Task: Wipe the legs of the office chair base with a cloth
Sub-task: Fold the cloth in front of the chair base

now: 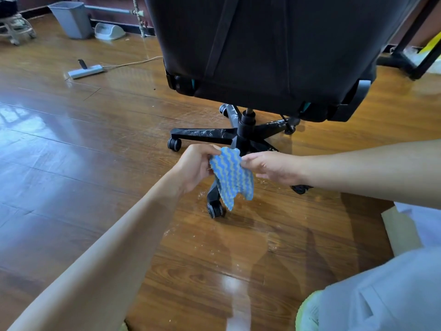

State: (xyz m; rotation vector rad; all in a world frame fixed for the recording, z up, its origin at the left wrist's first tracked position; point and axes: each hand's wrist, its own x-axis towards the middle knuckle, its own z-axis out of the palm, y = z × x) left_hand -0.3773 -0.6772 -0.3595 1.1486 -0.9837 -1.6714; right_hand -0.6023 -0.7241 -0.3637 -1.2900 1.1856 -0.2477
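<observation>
Both grips share the cloth [230, 177], held up off the floor. The left grip [195, 167] pinches its upper left edge with curled fingers and thumb, and the right grip [272, 167] pinches the upper right edge, probably to spread or refold it for a fresh wiping face. The cloth is thin and soft, with wavy blue and pale stripes and a scalloped hem, and it hangs limp below the grips. Just beyond and beneath them stands the chair base [245, 130], a hard black star on twin-wheel casters. The far legs [205, 134] show white dusty smears and so look unwiped. One caster [214, 209] sits under the cloth on the glossy wooden floor [95, 139].
</observation>
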